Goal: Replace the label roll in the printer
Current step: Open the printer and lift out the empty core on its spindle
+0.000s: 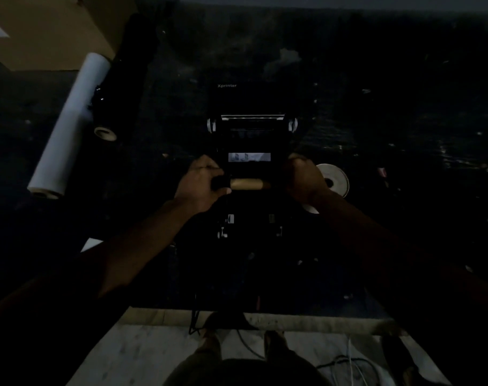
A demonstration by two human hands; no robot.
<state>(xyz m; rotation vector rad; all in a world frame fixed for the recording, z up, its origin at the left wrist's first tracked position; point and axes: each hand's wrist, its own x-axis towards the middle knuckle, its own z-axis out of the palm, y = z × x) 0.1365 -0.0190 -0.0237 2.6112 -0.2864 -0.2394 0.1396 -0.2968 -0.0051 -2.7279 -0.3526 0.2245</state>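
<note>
A black label printer (245, 107) marked Xprinter stands open on a dark table, its lid tipped back. Over the open bay I hold a brown cardboard core (249, 184) on a black spindle, lying level. My left hand (201, 182) grips the spindle's left end. My right hand (304, 178) closes around the right end. A white label roll (333, 179) lies on the table just right of my right hand. The scene is very dim, so the inside of the bay is hard to read.
A long white paper roll (70, 123) lies slanted at the left, beside a black roll (123, 76) with a white core end. A cardboard box (50, 29) sits at the far left corner. Cables (346, 363) trail on the floor below the table edge (307, 320).
</note>
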